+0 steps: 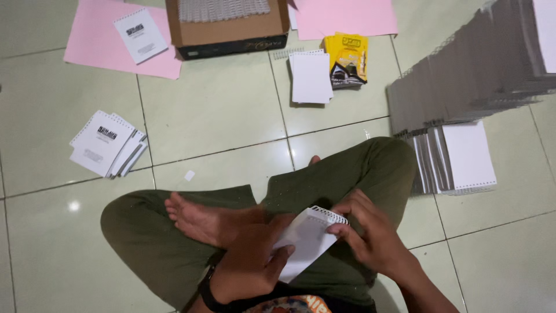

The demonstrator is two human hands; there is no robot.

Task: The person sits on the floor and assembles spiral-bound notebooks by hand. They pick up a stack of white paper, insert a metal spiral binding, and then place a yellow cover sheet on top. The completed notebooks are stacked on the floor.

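I sit cross-legged on a tiled floor in green trousers. My left hand grips a small white notepad from its lower left side, over my lap. My right hand pinches the notepad's top right corner at its wire spiral binding. The pad is tilted, with its blank white face up. A dark band sits on my left wrist.
A long row of stacked spiral pads runs along the right. White pads and yellow covers lie ahead, next to a cardboard box of wire spirals. Pink sheets and a small pile of printed pads lie left.
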